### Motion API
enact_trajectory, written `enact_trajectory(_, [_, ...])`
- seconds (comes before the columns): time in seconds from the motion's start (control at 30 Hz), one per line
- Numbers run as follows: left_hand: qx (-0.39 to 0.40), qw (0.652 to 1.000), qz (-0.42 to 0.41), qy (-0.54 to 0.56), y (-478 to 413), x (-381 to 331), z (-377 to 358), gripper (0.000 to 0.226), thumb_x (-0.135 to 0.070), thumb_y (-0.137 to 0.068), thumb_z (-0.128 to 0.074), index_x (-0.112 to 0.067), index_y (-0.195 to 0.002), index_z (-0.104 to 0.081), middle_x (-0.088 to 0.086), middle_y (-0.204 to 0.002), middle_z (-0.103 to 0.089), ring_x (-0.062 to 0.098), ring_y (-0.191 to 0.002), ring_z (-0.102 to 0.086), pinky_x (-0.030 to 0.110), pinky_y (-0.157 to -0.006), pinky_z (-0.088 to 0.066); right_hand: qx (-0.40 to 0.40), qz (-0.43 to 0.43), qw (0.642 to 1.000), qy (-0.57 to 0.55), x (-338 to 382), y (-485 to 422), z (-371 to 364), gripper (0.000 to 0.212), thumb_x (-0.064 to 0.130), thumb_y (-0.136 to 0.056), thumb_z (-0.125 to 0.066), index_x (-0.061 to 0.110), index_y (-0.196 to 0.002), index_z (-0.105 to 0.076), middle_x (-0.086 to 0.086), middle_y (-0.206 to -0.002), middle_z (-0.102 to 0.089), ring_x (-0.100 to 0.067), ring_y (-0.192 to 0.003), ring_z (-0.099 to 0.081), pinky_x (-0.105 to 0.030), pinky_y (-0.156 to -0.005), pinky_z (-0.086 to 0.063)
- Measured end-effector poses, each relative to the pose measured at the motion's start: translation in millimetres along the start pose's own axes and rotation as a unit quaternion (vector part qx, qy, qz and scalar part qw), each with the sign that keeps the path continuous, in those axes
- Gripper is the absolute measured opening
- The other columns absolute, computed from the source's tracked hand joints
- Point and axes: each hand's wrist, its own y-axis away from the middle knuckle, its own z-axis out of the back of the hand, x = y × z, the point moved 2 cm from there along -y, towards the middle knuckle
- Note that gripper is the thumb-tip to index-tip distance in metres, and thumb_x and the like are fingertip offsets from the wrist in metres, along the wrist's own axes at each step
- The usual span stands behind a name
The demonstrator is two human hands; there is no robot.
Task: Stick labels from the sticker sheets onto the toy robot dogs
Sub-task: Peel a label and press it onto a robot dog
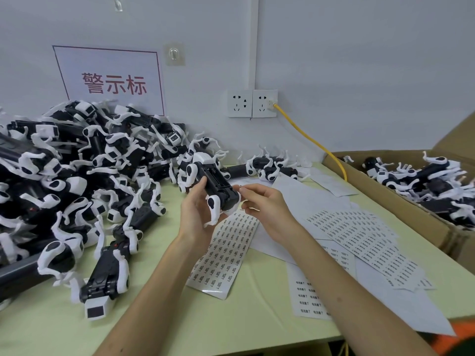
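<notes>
My left hand [194, 209] grips a black-and-white toy robot dog [213, 183] belly-up above the table's middle. My right hand [262, 201] is beside the dog's near end, thumb and forefinger pinched together close to its black underside; whether a small label sits between them I cannot tell. A sticker sheet [226, 250] full of small printed labels lies on the table right under both hands. More sticker sheets [359, 235] are spread to the right.
A big heap of toy dogs [77, 181] fills the left of the pale green table [167, 317]. A cardboard box [401, 201] holding more dogs stands at the right. Blank backing papers [303, 196] lie behind the sheets. A yellow cable [308, 140] runs from the wall sockets.
</notes>
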Motion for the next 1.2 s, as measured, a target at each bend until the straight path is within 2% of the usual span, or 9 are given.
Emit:
enact_trajectory(0.23, [-0.005,0.999,-0.011,-0.042,1,0,-1,0.042,-0.044,-0.104,-0.047,-0.013,-0.105,-0.075,0.01,-0.112,-0.078,0.021,-0.095,-0.077,0.027,-0.073,-0.059,-0.043,0.035,0.996,0.063,-1,-4,3,0.01,0.008,-0.094,-0.07,0.01,-0.086,-0.076,-0.007,-0.08,-0.073,-0.011,-0.06,-0.056,-0.025,-0.065,-0.051])
enact_trajectory(0.33, [-0.014,0.998,-0.019,-0.06,2,1,-2,0.042,-0.045,-0.103,-0.049,-0.019,-0.094,-0.08,0.014,-0.111,-0.078,0.024,-0.096,-0.076,0.038,-0.091,-0.053,-0.091,0.109,0.974,0.173,0,-5,4,0.011,0.012,-0.089,-0.075,0.012,-0.078,-0.075,0.008,-0.069,-0.071,-0.006,-0.059,-0.057,-0.022,-0.061,-0.049])
enact_trajectory(0.4, [-0.022,0.996,-0.021,-0.08,1,2,-2,0.043,-0.047,-0.102,-0.05,-0.017,-0.1,-0.08,0.015,-0.114,-0.077,0.027,-0.101,-0.075,0.042,-0.103,-0.047,-0.124,0.167,0.947,0.243,0,-5,3,0.013,0.013,-0.086,-0.079,0.015,-0.073,-0.074,0.013,-0.061,-0.065,-0.002,-0.056,-0.054,-0.017,-0.059,-0.045])
enact_trajectory(0.5, [-0.04,0.995,-0.024,-0.092,0,5,-1,0.049,-0.049,-0.099,-0.054,-0.008,-0.114,-0.077,0.011,-0.112,-0.078,0.025,-0.101,-0.075,0.033,-0.092,-0.048,-0.147,0.207,0.928,0.274,-3,-4,-1,0.014,0.014,-0.085,-0.078,0.017,-0.072,-0.072,0.011,-0.059,-0.063,-0.002,-0.054,-0.054,-0.012,-0.056,-0.04])
enact_trajectory(0.6, [-0.093,0.992,-0.036,-0.082,-4,5,3,0.037,-0.048,-0.094,-0.063,-0.016,-0.097,-0.081,0.01,-0.104,-0.079,0.021,-0.09,-0.074,0.029,-0.08,-0.047,-0.173,0.221,0.92,0.272,-1,-3,4,0.014,0.012,-0.086,-0.075,0.018,-0.073,-0.071,0.006,-0.062,-0.066,-0.003,-0.056,-0.056,-0.013,-0.057,-0.043])
enact_trajectory(0.73, [-0.152,0.986,-0.033,-0.053,-8,4,13,0.052,-0.053,-0.088,-0.071,-0.005,-0.108,-0.075,0.007,-0.103,-0.072,0.02,-0.093,-0.061,0.035,-0.089,-0.041,-0.151,0.169,0.957,0.183,5,-3,11,0.011,0.015,-0.09,-0.073,0.021,-0.081,-0.076,0.009,-0.06,-0.065,-0.004,-0.055,-0.056,-0.021,-0.059,-0.048])
enact_trajectory(0.9, [-0.131,0.991,-0.018,-0.007,-10,7,16,0.022,-0.032,-0.09,-0.075,-0.016,-0.104,-0.07,0.007,-0.103,-0.071,0.012,-0.076,-0.067,0.026,-0.082,-0.044,-0.088,0.069,0.994,-0.001,7,-1,6,0.018,0.006,-0.095,-0.064,0.015,-0.099,-0.08,-0.002,-0.06,-0.061,-0.011,-0.05,-0.047,-0.023,-0.052,-0.038])
enact_trajectory(1.07, [-0.096,0.99,-0.007,0.101,-10,9,15,0.026,-0.02,-0.096,-0.069,-0.012,-0.121,-0.069,0.006,-0.117,-0.077,0.018,-0.102,-0.076,0.029,-0.092,-0.052,0.023,-0.013,0.991,-0.13,7,1,-2,0.03,0.012,-0.096,-0.055,0.018,-0.119,-0.074,0.0,-0.055,-0.05,-0.01,-0.046,-0.031,-0.024,-0.052,-0.029])
enact_trajectory(1.2, [-0.066,0.99,-0.011,0.126,-10,8,16,0.021,-0.025,-0.099,-0.065,-0.011,-0.114,-0.072,0.008,-0.115,-0.077,0.024,-0.11,-0.074,0.033,-0.097,-0.051,0.121,-0.057,0.972,-0.195,6,8,-14,0.04,0.017,-0.086,-0.059,0.022,-0.122,-0.075,0.001,-0.05,-0.041,-0.01,-0.046,-0.025,-0.022,-0.045,-0.026])
